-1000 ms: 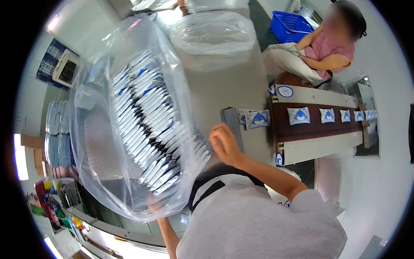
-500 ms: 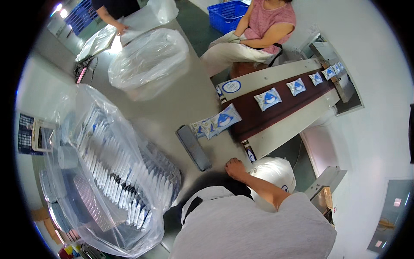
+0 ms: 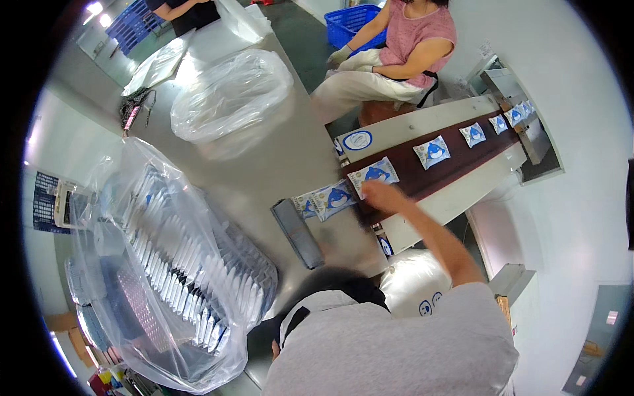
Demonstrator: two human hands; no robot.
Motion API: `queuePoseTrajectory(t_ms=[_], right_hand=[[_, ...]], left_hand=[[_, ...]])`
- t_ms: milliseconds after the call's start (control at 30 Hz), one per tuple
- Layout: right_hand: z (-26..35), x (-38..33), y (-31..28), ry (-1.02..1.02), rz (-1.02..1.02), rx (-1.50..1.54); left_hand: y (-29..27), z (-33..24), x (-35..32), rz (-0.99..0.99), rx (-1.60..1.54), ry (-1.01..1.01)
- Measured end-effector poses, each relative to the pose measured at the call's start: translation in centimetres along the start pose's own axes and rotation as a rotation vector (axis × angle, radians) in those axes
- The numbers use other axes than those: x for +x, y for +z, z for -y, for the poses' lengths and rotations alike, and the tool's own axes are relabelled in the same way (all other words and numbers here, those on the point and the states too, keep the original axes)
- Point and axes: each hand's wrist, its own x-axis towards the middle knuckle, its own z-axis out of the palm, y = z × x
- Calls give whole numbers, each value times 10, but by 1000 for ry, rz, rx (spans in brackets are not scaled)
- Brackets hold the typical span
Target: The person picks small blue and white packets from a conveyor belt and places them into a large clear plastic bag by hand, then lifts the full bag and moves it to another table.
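Observation:
My right hand (image 3: 382, 196) reaches over the near end of a dark red conveyor belt (image 3: 422, 183). Its curled fingers are at the lower edge of a white-and-blue pillow packet (image 3: 376, 173); the fingertips are partly hidden. Just left of the belt, overlapping packets (image 3: 333, 200) lie on the metal table (image 3: 244, 191), against a grey block (image 3: 297, 233). My left hand does not show; only a sliver of skin appears beside my grey shirt. At left, a clear plastic bag (image 3: 191, 290) holds rows of upright packets.
More packets (image 3: 432, 152) ride spaced along the belt. An open clear bag (image 3: 231, 92) stands on the far table. One person (image 3: 419, 39) sits beside the belt near a blue crate (image 3: 350, 25); another person (image 3: 185, 13) stands at the far end. A white sack (image 3: 413, 280) sits below the belt.
My right hand has moved from the table edge up and right to a packet on the belt. Packets have travelled left along the belt. The seated person's one hand has moved toward the crate.

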Motion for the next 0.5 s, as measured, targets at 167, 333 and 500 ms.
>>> queuePoseTrajectory(t_ms=[167, 333, 500], right_hand=[[-129, 18, -85, 239, -8, -494], [-116, 42, -101, 115, 404, -542], [-46, 114, -69, -430, 463, -85]], left_hand=[[6, 19, -8, -21, -3, 8], [15, 49, -22, -41, -9, -10], [18, 68, -30, -52, -2, 2]])
